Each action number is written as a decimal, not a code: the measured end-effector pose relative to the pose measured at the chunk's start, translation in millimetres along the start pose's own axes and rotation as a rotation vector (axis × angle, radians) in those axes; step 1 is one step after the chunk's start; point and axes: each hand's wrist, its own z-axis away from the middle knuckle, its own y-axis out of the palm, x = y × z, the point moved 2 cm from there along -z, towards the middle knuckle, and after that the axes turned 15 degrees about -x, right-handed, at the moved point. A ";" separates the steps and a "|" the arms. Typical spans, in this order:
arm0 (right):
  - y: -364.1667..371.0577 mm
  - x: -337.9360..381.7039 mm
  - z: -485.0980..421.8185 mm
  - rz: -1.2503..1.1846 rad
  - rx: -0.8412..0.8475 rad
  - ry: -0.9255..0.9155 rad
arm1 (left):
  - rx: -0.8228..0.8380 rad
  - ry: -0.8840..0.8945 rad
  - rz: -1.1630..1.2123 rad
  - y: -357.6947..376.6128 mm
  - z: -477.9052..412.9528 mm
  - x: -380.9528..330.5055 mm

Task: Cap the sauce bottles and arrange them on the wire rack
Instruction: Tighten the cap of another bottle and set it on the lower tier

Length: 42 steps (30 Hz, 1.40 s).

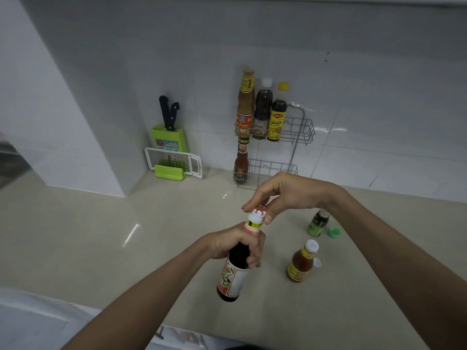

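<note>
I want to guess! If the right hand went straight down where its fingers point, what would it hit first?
The red-and-white top of the dark sauce bottle, held by the left hand. Fingers of the right hand seem to pinch that top, though depth is unclear.

The left hand [233, 245] is curled round a sauce bottle [231, 279]; the right hand [283, 193] is arched above, seemingly pinched on the cap [257, 213]

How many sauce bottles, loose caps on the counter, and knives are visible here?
Sauce bottles: 7
Loose caps on the counter: 2
Knives: 2
Total: 11
</note>
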 end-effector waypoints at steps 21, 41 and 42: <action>24.4 8.4 -10.0 1.031 -0.577 -0.234 | -0.521 0.024 -0.205 -2.7 -11.2 -17.7; 22.0 -16.1 -22.9 0.934 -0.588 -0.144 | -0.751 0.055 -0.259 -12.6 -22.3 -17.5; 18.7 -16.2 -21.1 0.888 -0.534 -0.192 | -0.703 0.057 -0.249 -14.9 -21.7 -17.8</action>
